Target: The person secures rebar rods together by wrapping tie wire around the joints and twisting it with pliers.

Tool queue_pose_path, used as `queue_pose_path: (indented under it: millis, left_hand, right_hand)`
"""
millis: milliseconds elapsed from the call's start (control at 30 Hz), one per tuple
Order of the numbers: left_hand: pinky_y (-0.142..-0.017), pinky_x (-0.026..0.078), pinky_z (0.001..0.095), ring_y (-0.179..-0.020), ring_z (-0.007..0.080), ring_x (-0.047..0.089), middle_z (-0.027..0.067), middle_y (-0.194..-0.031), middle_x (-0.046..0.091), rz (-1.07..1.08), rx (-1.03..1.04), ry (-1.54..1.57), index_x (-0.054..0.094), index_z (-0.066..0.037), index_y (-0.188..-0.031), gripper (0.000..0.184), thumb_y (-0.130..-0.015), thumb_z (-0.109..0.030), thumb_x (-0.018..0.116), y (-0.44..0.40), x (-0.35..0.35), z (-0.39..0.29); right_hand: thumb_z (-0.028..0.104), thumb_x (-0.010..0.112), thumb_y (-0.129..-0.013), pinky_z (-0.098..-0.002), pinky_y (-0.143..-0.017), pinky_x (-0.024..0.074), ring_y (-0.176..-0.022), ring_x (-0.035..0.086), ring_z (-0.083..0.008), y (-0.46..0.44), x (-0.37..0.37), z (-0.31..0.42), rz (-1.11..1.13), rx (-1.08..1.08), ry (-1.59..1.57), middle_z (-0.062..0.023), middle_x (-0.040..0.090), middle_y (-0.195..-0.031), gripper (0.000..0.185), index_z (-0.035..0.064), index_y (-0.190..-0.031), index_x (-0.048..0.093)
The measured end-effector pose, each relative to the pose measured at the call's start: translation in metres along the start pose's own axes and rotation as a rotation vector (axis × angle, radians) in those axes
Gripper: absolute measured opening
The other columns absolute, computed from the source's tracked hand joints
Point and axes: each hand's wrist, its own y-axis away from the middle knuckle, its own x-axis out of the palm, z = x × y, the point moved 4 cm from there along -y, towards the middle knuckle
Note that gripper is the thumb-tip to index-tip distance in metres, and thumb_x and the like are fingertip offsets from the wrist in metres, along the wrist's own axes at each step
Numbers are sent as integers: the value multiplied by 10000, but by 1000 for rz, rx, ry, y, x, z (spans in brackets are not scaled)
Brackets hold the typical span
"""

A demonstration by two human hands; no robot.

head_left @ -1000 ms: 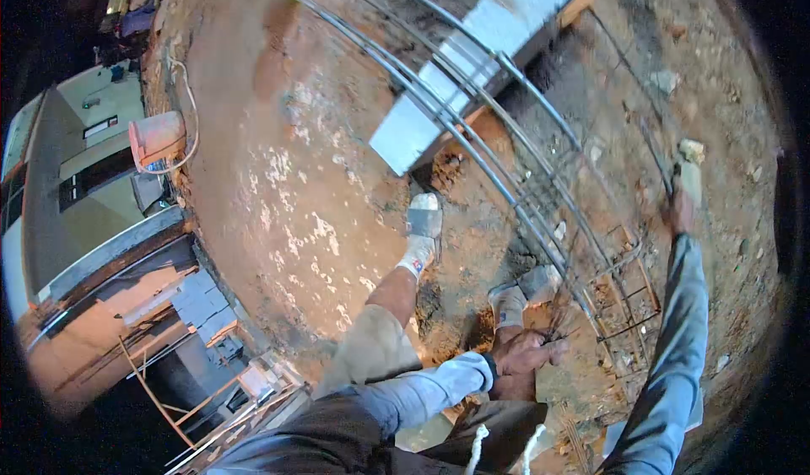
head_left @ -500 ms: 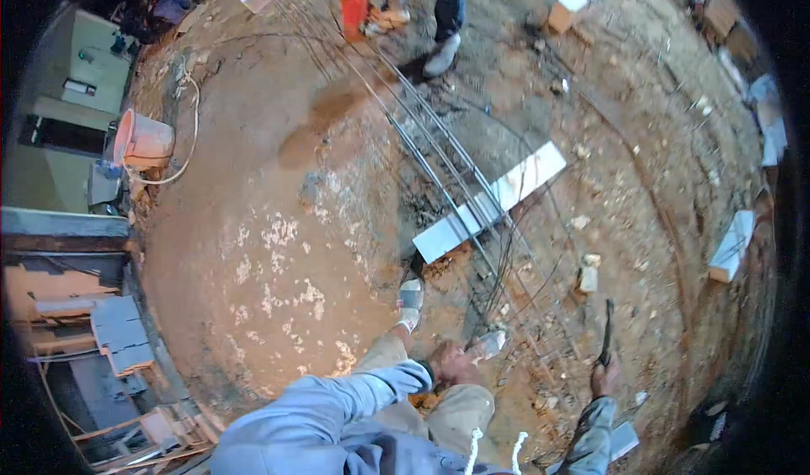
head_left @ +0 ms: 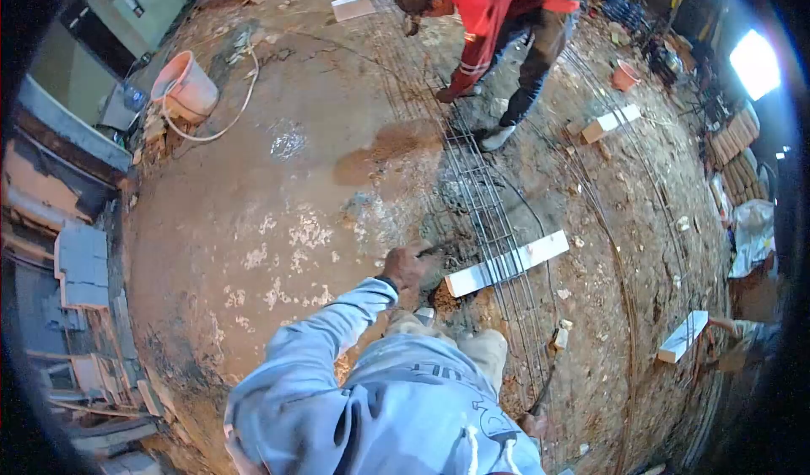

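My left hand (head_left: 405,268) reaches out over the wet ground, left of a pale block (head_left: 508,264). Its fingers are curled, with a dark, thin shape at the fingertips that I cannot make out. At my right side, my right hand (head_left: 533,424) is closed around a dark, slender tool (head_left: 547,384); its exact kind is unclear. Long steel reinforcing bars (head_left: 488,201) with crosspieces rest across the pale block and run away from me. At their far part, a co-worker (head_left: 515,7) in a red top bends down, one hand at the bars.
A pink bucket (head_left: 187,91) and a pale hose (head_left: 240,108) lie at left. Further pale blocks (head_left: 612,123) sit on the rough soil. Another person's hand (head_left: 721,323) touches a block (head_left: 683,337) at right. A bright lamp (head_left: 754,64) shines there.
My view has tilted up. My left hand has moved from beside my leg out toward the block, and my right hand is closer to my body. The co-worker's bent upper body is now visible.
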Motion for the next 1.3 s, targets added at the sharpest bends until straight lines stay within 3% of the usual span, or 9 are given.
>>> queue_pose_path:
  millis: [67,167,267,633,700,800,933,1100,1300]
  left_hand:
    - [-648,491,345,-720,262,631,149,-817,649,-254,-3,85,655,-108,-980,291,-837,-356,599,16,-26,33]
    - [-606,467,333,-655,250,600,142,-760,635,-414,-348,58,646,-85,-999,320,-843,-361,602,43,-55,74]
    - [-612,439,303,-655,123,512,52,-705,587,-790,-251,326,604,-27,-887,343,-874,-370,581,61,-96,58]
    - [-597,436,411,-654,337,580,171,-722,603,-983,-443,-13,577,-40,-943,390,-901,-418,492,50,-110,110]
    - [-599,438,406,-654,336,579,172,-722,603,-970,-461,-9,578,-39,-937,383,-900,-412,498,43,-99,120]
    - [-599,438,400,-650,333,577,173,-717,600,-979,-473,26,579,-34,-924,368,-900,-395,510,26,-88,134]
    - [-615,448,386,-650,323,575,159,-721,608,-1007,-452,102,584,-27,-909,353,-898,-375,525,-41,-124,138]
    - [-687,455,424,-784,351,608,194,-839,633,-942,-475,-69,599,-26,-940,506,-872,-517,499,-190,-231,219]
    - [-889,432,450,-1067,437,518,292,-1165,525,-899,-425,-363,493,114,-1154,826,-813,-638,474,-449,-383,274]
  right_hand:
    - [72,613,-664,-386,-462,470,-498,599,-269,-11,57,-36,57,-52,-256,-130,617,-604,108,10,-747,642]
    - [69,608,-668,-382,-454,468,-494,598,-264,-29,57,-33,82,-103,-245,-127,615,-601,98,10,-742,636]
    - [64,602,-674,-376,-442,464,-489,597,-255,-48,49,-10,119,-166,-240,-124,613,-597,84,11,-735,627]
    - [46,579,-697,-354,-398,449,-469,593,-225,-119,-21,178,233,-329,-270,-112,603,-584,37,14,-710,592]
    - [35,562,-730,-352,-369,426,-444,575,-231,-262,45,95,367,-294,-144,-121,585,-565,39,21,-693,558]
    - [51,564,-759,-343,-351,411,-420,555,-238,-147,-25,201,330,-433,-354,-121,562,-547,93,33,-669,548]
    - [73,568,-781,-331,-360,410,-418,540,-225,-368,86,19,392,-579,-357,-112,565,-566,67,21,-745,548]
    - [78,594,-768,-326,-396,431,-455,552,-204,-290,140,46,599,-794,-563,-65,588,-600,112,-4,-842,574]
    - [76,599,-755,-317,-418,434,-476,558,-197,-180,173,92,83,-588,-457,-62,589,-601,137,-5,-863,577]
